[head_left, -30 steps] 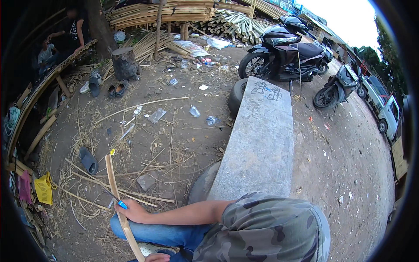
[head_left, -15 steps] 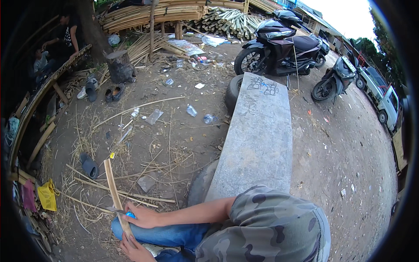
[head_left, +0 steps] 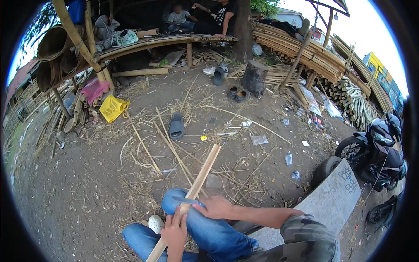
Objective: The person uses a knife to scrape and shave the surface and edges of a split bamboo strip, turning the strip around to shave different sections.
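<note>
A long pale bamboo strip (head_left: 203, 177) slants up and away across my jeans-clad knee (head_left: 174, 198). My left hand (head_left: 174, 231) is closed on the strip's lower part, with the fingers laid over it. My right hand (head_left: 217, 207) grips a knife, its fist turned toward the strip. The knife's blade (head_left: 185, 200) lies across the bamboo just above my left fingers. A little blue of the handle shows at the right fist; the rest is hidden in the hand.
A grey slab (head_left: 334, 196) on tires stands to my right, near parked motorbikes (head_left: 379, 148). Bamboo strips and a grey slipper (head_left: 176, 126) litter the dirt ahead. Beyond are a yellow bag (head_left: 113, 108), a tree stump (head_left: 254, 78), and a bamboo platform (head_left: 152, 42) with people on it.
The view has swung left, bringing the platform and people to the middle. The knife and both hands stay on the bamboo strip, which now leans to the right.
</note>
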Available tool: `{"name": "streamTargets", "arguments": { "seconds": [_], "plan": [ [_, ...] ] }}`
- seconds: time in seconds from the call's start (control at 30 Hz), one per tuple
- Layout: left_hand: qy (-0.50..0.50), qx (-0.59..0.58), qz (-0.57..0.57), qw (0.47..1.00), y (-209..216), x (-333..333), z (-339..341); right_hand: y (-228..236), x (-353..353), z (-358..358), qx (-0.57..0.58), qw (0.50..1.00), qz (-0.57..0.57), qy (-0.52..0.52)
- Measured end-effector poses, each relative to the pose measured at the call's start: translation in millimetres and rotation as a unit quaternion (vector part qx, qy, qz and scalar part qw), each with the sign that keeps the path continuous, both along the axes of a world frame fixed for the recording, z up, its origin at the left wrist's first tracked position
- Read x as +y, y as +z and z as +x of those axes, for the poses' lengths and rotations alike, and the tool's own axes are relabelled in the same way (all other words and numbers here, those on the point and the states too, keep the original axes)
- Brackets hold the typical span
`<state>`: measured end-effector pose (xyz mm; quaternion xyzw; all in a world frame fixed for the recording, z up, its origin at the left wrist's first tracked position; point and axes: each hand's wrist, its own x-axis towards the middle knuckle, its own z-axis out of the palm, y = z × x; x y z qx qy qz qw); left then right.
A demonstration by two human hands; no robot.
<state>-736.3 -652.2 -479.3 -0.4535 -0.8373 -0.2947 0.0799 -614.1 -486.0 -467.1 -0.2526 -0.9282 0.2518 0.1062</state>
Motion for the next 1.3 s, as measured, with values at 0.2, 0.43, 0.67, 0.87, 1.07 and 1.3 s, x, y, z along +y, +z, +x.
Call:
{"name": "streamTargets", "arguments": {
  "seconds": [0.2, 0.43, 0.67, 0.87, 1.07, 1.3],
  "plan": [
    [0.011, -0.004, -0.003, 1.000, 0.5, 4.8, 4.5, 8.2, 59.8, -14.3, -0.050, 0.991, 0.022, -0.123],
    [-0.004, 0.036, 0.028, 0.999, 2.9, 6.3, 0.5, 4.6, 112.5, 11.2, 0.002, 0.973, 0.001, -0.230],
    [0.005, 0.018, 0.032, 0.999, 0.8, 4.0, 1.9, 14.8, 111.2, 25.0, 0.144, 0.925, -0.280, -0.214],
    [-0.005, 0.021, 0.022, 1.000, 3.5, 7.4, 2.4, 10.2, 94.9, 8.5, 0.110, 0.960, -0.035, -0.256],
    [0.001, 0.015, 0.005, 1.000, 3.2, 1.0, 0.8, 10.9, 46.5, -8.3, 0.039, 0.981, -0.002, -0.188],
    [-0.007, 0.025, 0.013, 1.000, 2.5, 6.4, 3.9, -6.0, 20.7, -8.0, 0.070, 0.990, 0.068, -0.097]
  ]
}}
